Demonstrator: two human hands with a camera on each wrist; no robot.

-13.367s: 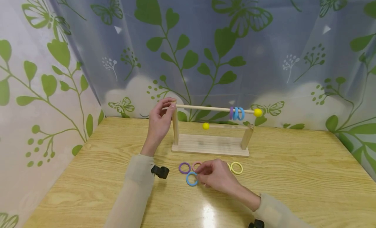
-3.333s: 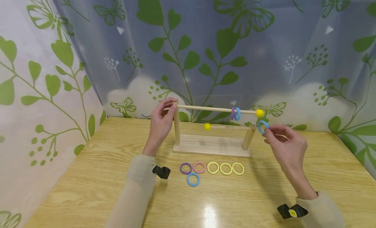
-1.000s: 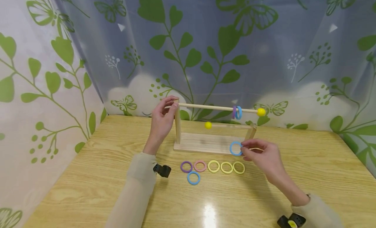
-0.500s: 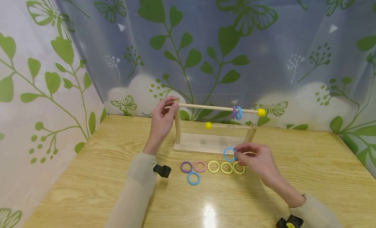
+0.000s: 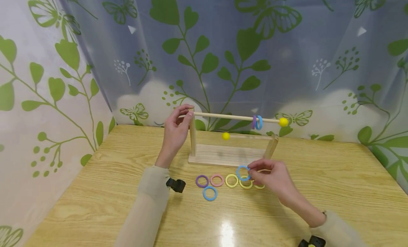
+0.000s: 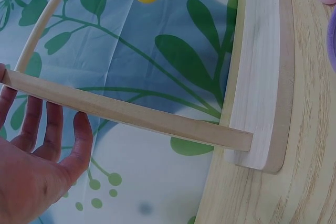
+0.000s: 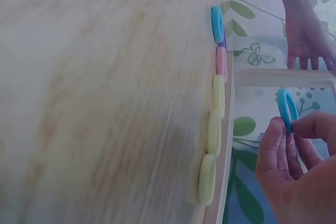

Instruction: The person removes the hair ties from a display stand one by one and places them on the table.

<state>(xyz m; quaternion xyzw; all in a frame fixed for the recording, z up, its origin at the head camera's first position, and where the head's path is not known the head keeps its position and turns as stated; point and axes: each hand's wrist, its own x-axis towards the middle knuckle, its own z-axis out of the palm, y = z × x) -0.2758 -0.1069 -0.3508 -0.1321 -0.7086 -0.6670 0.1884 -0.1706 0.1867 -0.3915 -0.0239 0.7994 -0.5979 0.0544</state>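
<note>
A wooden stand (image 5: 223, 155) has a tall left post, a shorter right post and two rods ending in yellow balls. My left hand (image 5: 176, 128) grips the top of the tall post (image 6: 131, 109), thumb in front. On the upper rod (image 5: 223, 116) hang a purple ring (image 5: 254, 122) and a blue ring (image 5: 260, 122). With thumb and fingertips, my right hand (image 5: 274, 178) pinches another blue ring (image 7: 284, 106) above the table, in front of the stand's base. In the head view that ring overlaps the middle yellow ring (image 5: 245, 187).
On the table (image 5: 127, 218) lie a purple ring (image 5: 197, 181), a pink ring (image 5: 217, 185), several yellow rings in a row and a blue ring (image 5: 210, 199) in front of them. A patterned curtain (image 5: 287, 73) rises behind the table's back edge.
The upper rod held two blue rings in the oldest frame and holds one now. My right hand has carried a blue ring leftward and down from the rod's ball end. The left hand stays put.
</note>
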